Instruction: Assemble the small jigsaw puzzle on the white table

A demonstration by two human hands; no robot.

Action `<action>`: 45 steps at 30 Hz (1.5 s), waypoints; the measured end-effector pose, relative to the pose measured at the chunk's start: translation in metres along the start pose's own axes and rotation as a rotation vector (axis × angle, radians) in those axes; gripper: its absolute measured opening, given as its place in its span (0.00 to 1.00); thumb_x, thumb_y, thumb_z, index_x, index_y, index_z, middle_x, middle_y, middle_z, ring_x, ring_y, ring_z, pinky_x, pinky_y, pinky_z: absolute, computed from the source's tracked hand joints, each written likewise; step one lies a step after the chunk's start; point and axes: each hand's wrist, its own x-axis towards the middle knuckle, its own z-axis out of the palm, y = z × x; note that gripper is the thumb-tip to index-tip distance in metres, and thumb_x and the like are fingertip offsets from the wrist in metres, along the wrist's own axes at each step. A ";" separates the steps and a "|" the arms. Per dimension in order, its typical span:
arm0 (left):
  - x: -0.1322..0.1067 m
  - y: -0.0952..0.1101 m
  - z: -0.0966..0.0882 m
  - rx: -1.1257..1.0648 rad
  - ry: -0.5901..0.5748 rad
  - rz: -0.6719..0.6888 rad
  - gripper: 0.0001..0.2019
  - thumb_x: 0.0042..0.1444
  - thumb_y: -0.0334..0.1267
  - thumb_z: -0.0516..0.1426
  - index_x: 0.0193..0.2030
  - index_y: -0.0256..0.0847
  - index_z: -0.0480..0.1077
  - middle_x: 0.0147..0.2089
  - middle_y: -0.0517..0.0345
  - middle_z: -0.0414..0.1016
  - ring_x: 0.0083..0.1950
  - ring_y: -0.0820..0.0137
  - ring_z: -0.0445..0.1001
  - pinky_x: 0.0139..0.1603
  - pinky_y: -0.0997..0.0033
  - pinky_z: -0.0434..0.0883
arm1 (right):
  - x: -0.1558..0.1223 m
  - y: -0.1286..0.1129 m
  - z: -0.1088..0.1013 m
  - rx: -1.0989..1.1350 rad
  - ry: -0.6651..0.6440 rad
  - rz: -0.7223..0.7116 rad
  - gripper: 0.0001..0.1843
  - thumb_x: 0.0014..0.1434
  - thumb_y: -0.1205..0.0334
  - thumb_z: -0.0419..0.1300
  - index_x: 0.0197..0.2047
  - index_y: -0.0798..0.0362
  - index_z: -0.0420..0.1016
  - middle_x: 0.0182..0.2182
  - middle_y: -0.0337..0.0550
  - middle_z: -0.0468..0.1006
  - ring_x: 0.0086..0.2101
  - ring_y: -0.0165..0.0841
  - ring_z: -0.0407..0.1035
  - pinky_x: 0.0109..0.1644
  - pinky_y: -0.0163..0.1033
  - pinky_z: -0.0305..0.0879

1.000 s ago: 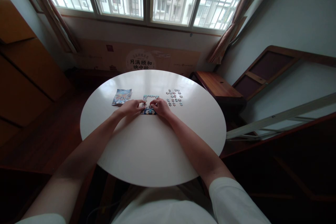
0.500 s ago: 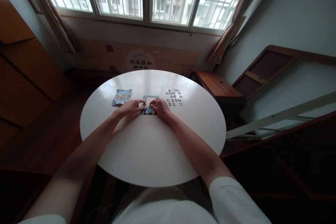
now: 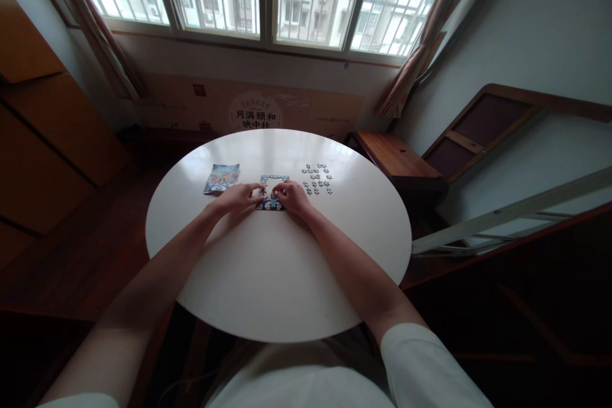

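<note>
A partly assembled jigsaw puzzle (image 3: pixel 271 205) lies on the white round table, its border and lower part joined and a pale gap in the middle. My left hand (image 3: pixel 239 195) rests at its left edge, thumb and fingers stretched out and apart, holding nothing. Over the puzzle's right side, my right hand (image 3: pixel 292 196) is closed in a pinch above the gap. A small puzzle piece (image 3: pixel 273 194) seems to be at its fingertips, mostly hidden by them. Several loose puzzle pieces (image 3: pixel 313 172) lie spread in rows to the right of my right hand.
A crumpled, colourful printed sheet or bag (image 3: pixel 222 178) lies left of the puzzle. The round table (image 3: pixel 282 280) reaches close to my body. Beyond its right edge stands a wooden bench or stool (image 3: pixel 396 152). A barred window (image 3: pixel 315 0) is ahead.
Both hands stay almost in place at the puzzle. The right fingertips have shifted very slightly; the loose pieces and the printed sheet have not moved.
</note>
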 end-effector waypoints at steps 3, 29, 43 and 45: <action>0.000 -0.001 0.001 0.000 0.003 0.002 0.28 0.59 0.53 0.53 0.61 0.42 0.70 0.29 0.60 0.75 0.28 0.70 0.69 0.29 0.74 0.56 | 0.000 0.001 0.000 0.005 0.002 -0.001 0.13 0.61 0.64 0.56 0.42 0.48 0.83 0.39 0.44 0.77 0.41 0.35 0.71 0.50 0.38 0.62; 0.003 -0.007 0.005 -0.012 0.024 0.015 0.27 0.58 0.54 0.53 0.60 0.44 0.71 0.26 0.61 0.72 0.27 0.70 0.68 0.29 0.73 0.55 | 0.000 0.001 -0.001 0.003 0.001 -0.005 0.13 0.61 0.64 0.56 0.42 0.48 0.83 0.39 0.44 0.77 0.41 0.35 0.71 0.49 0.37 0.62; 0.002 -0.005 0.003 -0.006 0.017 0.013 0.27 0.58 0.54 0.53 0.60 0.43 0.71 0.27 0.60 0.73 0.28 0.70 0.68 0.28 0.73 0.55 | -0.001 -0.001 -0.002 0.002 0.001 -0.002 0.14 0.61 0.64 0.56 0.43 0.48 0.83 0.40 0.44 0.78 0.41 0.35 0.71 0.49 0.38 0.62; 0.002 -0.005 0.004 -0.006 0.018 0.013 0.28 0.58 0.54 0.53 0.60 0.43 0.71 0.28 0.60 0.74 0.28 0.70 0.69 0.28 0.73 0.55 | -0.001 -0.001 -0.002 0.001 -0.003 0.002 0.14 0.61 0.64 0.56 0.43 0.48 0.83 0.40 0.44 0.78 0.41 0.35 0.71 0.50 0.38 0.63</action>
